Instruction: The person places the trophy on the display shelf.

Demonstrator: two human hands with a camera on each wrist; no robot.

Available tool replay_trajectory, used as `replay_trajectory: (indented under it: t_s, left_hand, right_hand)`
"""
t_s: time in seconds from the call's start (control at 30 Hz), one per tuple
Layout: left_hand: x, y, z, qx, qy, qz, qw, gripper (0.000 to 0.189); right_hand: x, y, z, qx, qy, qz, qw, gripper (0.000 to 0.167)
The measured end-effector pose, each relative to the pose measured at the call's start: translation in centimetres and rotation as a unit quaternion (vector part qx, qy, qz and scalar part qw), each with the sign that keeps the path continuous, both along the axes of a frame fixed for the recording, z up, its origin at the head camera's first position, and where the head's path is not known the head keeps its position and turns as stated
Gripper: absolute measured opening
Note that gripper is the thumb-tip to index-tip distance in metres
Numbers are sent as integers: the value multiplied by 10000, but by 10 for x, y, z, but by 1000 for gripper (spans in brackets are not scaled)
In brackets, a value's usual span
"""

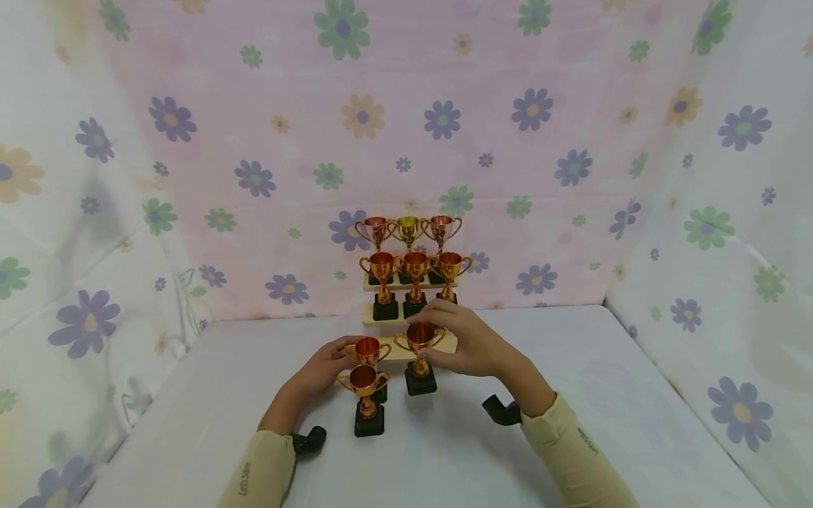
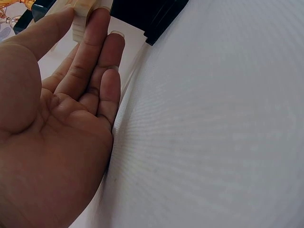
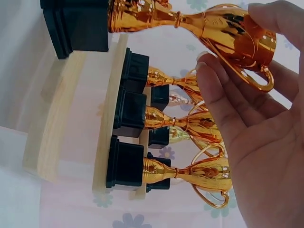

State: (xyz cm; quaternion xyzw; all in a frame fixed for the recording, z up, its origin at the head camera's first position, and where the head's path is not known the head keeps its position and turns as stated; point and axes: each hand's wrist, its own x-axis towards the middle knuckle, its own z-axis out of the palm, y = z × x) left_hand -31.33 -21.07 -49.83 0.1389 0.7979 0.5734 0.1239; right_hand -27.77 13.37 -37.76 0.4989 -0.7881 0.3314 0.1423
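Note:
My right hand (image 1: 470,342) pinches an orange-gold trophy cup (image 1: 419,337) by its bowl between thumb and fingers. In the right wrist view, the held trophy (image 3: 228,31) has its black base (image 3: 78,21) near the lowest wooden step (image 3: 61,109); whether they touch I cannot tell. At the left end of that step, my left hand (image 1: 327,367) pinches the wood (image 2: 83,16) between thumb and fingertips, its palm edge near the table. Two more orange-gold trophies stand beside it, a front one (image 1: 365,384) partly hiding a rear one (image 1: 368,349).
Behind, the tiered wooden stand holds three orange-gold trophies on its middle step (image 1: 375,321). Its top step (image 1: 375,286) carries two pinkish trophies and a yellow-gold one (image 1: 408,229). Flowered cloth (image 1: 540,204) rises around the white table (image 1: 546,437).

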Motion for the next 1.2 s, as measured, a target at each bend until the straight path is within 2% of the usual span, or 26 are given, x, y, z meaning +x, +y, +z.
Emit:
replay_trajectory:
  t_s: [0.27,0.6,0.73,0.97,1.2]
  left_hand:
    - [0,-1,0,81,41,-101,9999,51]
    - [-2,-3,-2,199,4,-250,9995,51]
    - [-1,-3,-3,220,-23,-240,9995,51]
    - [0,0,0,194,-158,49,9997,50]
    - [0,0,0,200,-175,23,9996,50]
  right_hand:
    - [-3,3,4,-231,-14,-397,9989,51]
    - [-10,-4,6,-678,42,-608,9958,50]
    - [-13,-10,5,-834,16,-703,9940,49]
    - [-20,-19,2,-938,-39,-904,9915,49]
    - [-28,-32,-3,-1150,-208,-1069,9874,49]
